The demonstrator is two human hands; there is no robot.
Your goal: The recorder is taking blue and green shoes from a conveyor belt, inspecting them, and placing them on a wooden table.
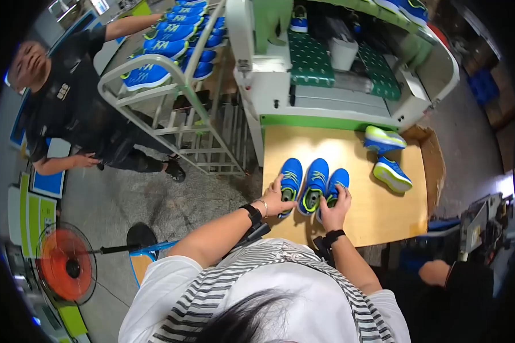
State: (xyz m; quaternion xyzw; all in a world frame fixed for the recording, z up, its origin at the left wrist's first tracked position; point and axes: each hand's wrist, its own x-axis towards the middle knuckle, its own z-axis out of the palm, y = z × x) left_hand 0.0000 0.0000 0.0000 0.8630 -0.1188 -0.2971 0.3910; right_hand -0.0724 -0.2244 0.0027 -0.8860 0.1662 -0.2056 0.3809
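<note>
Currently, left hand (273, 198): left blue shoe (292, 171) is gripped near heel.
Right hand (337, 208): right blue shoe (339, 178) is grasped near heel, thumb placed beside middle blue shoe (316, 174).
Row: all three lined up on tan table (357, 220), toes pointed at machine (326, 103).
Two other shoes (392, 176): tipped, table's right side.

On my feed, the only lettering I can pick out is a short, pale line of print (63, 90) across the chest of a black shirt (79, 64) at the left; it seems too small and blurred for me to spell out reliably.
</note>
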